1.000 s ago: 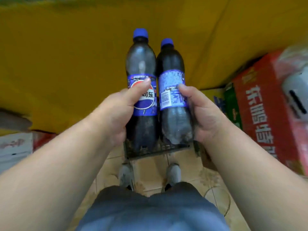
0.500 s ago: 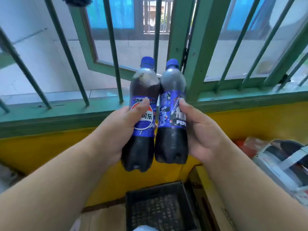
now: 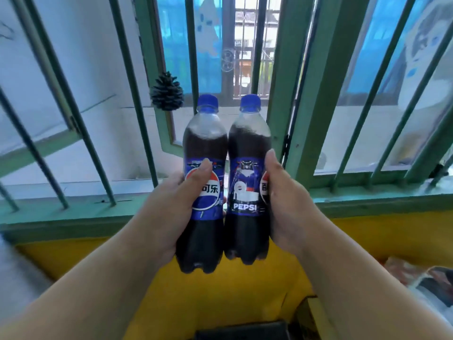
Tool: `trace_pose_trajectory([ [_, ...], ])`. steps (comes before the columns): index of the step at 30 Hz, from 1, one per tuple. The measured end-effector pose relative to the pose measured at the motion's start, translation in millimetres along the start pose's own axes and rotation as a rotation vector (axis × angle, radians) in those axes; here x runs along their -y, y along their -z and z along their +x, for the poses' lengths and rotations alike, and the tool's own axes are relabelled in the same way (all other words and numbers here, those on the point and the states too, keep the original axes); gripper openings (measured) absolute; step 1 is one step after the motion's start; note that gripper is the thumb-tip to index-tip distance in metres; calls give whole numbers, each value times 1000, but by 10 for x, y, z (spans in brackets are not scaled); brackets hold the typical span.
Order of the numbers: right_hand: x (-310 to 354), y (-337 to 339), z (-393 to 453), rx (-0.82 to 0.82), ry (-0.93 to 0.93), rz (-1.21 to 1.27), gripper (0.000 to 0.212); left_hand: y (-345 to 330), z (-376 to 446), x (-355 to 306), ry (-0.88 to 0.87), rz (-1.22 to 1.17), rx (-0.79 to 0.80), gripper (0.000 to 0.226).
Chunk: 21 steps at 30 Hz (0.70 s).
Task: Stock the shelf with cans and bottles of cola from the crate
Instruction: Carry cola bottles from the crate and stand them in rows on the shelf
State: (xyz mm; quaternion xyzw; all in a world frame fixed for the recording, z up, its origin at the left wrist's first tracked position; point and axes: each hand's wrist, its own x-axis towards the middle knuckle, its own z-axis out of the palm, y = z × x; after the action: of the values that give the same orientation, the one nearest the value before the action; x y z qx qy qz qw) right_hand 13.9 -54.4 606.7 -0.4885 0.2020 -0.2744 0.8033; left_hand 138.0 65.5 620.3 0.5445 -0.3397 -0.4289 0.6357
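Observation:
I hold two cola bottles upright and side by side, at about the height of a green window sill. My left hand point(image 3: 171, 204) grips the left cola bottle point(image 3: 204, 141), thumb across its blue label. My right hand point(image 3: 284, 204) grips the right cola bottle point(image 3: 248, 143), whose label reads PEPSI. Both have blue caps and dark cola almost to the shoulder. The bottles touch each other. The top edge of the dark crate point(image 3: 241, 331) shows at the bottom of the view, below the bottles. No shelf is in view.
A green barred window point(image 3: 301, 94) fills the upper view, with its sill point(image 3: 73, 214) behind the bottles. A pine cone point(image 3: 166, 94) hangs on the frame. A yellow wall point(image 3: 220, 303) lies below. Packaged goods point(image 3: 421, 278) sit at the lower right.
Both hands have lifted the two bottles up from the crate by the floor to sill height. The view tilted up from the floor to the window. The right bottle turned in my hand.

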Motion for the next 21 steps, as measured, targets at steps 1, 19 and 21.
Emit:
trace_pose_trajectory([
  [1, 26, 22, 4, 29, -16, -2, 67, -51, -18, 3, -14, -2, -44, 65],
  [19, 301, -216, -684, 699, -46, -131, 65, -1163, -1530, -171, -253, 42, -907, 40],
  [21, 291, -385, -901, 760, -32, -150, 68, -1254, -1820, -235, -289, 29, -983, 38],
])
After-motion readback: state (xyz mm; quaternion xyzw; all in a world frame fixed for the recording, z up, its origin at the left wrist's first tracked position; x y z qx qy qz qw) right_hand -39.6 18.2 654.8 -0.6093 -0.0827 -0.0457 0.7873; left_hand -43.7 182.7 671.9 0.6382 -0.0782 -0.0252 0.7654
